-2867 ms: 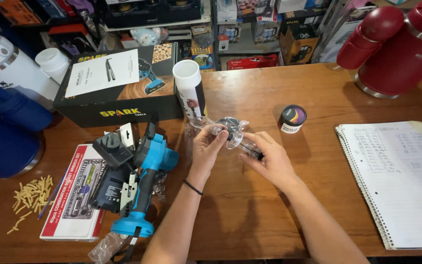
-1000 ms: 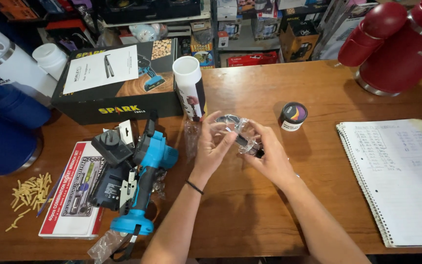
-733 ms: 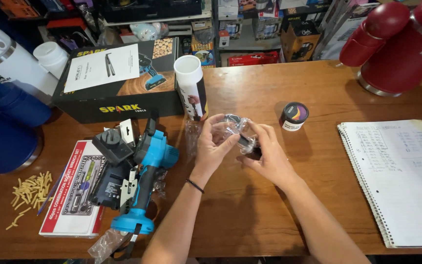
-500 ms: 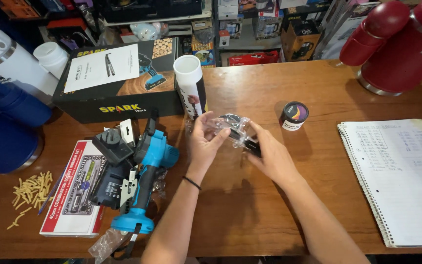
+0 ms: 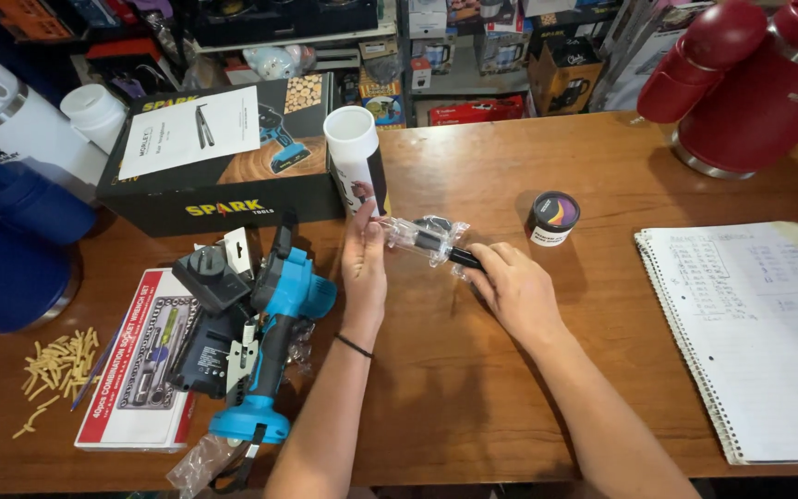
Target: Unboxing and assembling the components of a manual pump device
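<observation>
- Black box (image 5: 223, 176) with a white sheet sits back-left; red-and-white booklet (image 5: 136, 360) lies front-left.
- Left hand (image 5: 364, 268) pinches the clear plastic bag (image 5: 422, 236); right hand (image 5: 510, 286) fingers grip the black part (image 5: 459, 256) poking out.

Blue power tool (image 5: 274, 323), black box (image 5: 223, 157), spiral notebook (image 5: 759, 333), small round tin (image 5: 553, 217), wooden table (image 5: 473, 370)

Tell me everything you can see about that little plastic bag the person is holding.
The plastic bag is small, clear and crinkled, with a dark, slim, rod-like part inside whose black end sticks out toward the right hand. It lies roughly level just above the wooden table, in front of the white tube. The left hand pinches its left end; the right hand's fingers grip the black end.
</observation>
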